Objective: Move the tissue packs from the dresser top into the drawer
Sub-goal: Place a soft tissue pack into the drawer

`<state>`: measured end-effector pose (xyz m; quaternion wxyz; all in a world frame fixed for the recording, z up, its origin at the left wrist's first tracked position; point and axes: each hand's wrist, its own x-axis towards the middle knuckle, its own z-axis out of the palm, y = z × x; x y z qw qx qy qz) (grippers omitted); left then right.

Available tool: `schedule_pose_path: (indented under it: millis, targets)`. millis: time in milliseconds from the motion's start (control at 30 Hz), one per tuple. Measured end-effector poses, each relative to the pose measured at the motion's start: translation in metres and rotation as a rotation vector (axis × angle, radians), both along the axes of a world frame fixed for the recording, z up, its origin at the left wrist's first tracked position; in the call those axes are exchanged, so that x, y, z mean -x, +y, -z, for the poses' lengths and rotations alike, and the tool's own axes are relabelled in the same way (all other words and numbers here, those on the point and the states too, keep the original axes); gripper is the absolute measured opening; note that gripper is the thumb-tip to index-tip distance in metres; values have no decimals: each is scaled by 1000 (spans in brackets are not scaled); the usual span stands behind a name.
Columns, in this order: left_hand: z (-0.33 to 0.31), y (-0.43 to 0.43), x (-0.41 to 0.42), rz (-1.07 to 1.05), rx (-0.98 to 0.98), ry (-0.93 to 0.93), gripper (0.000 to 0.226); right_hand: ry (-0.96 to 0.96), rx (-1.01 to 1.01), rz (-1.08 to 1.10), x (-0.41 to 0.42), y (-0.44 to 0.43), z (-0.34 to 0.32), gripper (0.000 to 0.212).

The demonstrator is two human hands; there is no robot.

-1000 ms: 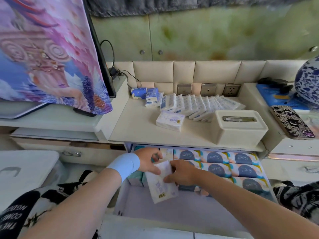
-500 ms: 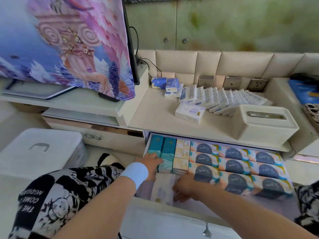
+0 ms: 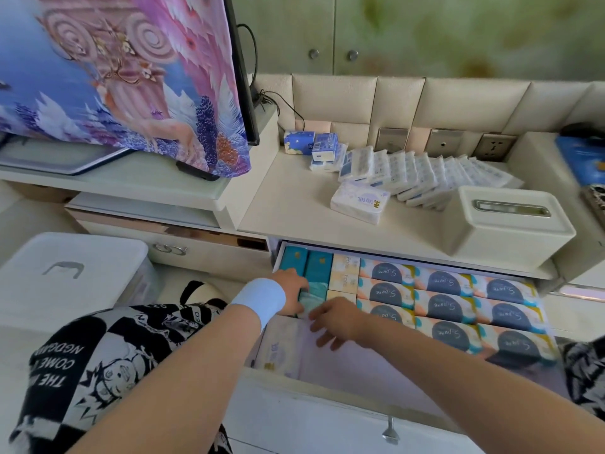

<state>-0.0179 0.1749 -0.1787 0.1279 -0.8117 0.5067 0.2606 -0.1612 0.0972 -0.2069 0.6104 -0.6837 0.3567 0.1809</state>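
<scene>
**Figure. Settling a pack in the drawer.** We see both hands low in the front left corner of the open drawer (image 3: pixel 311 407). The right hand (image 3: pixel 339 321) rests with its fingers spread and fairly straight on a white pack (image 3: pixel 281 347) lying flat on the drawer floor, and it grips nothing. The left hand (image 3: pixel 289 286) touches the teal packs (image 3: pixel 319 268) just behind. Its fingers are partly hidden, so we cannot tell whether they are curled or straight. We judge the step in hand to be the seating of this white pack against the stored rows, with the placing nearly done.

*Drawer contents.* Teal packs sit at the back left, with cream packs (image 3: pixel 345 273) beside them. Printed packs (image 3: pixel 443 285) in three columns fill the right. A bare strip of floor (image 3: pixel 360 371) runs along the front.

*On the counter* (image 3: pixel 288 204). Nearest the drawer lies one purple-printed pack (image 3: pixel 360 201). Behind it is a leaning row of small packs (image 3: pixel 422 175), and a few blue packs (image 3: pixel 311 144) sit at the back left. A cream tissue box (image 3: pixel 507 221) with a slotted lid stands to the right, and we cannot see what it holds.

*Next move, in our judgement.* Both hands must come off the drawer contents and reach up to the counter. The purple-printed pack is the nearest candidate, and the bare front strip beside the white pack is the obvious place for it. The leaning row may slump once one of its packs is drawn out.
</scene>
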Motion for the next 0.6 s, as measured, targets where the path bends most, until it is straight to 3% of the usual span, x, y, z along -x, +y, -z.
schedule_pose_path:
  millis: [133,267,367,500,600]
  targets:
    - [-21,-31,-7,-117,172,86,53,-129,188,107,-8,-41,-31,17]
    - [-42,-70,-7,-285,455,216,52,-226,445,298,-13,-92,-48,20]
    - [-51,-98,-5,-359,575,261,56,-250,554,390,-11,-122,-50,35]
    - [-48,-128,-11,-442,618,250,59,-217,726,256,-13,-148,-48,64]
    - [-40,-146,-20,-510,651,336,52,-199,699,193,-18,-157,-47,84]
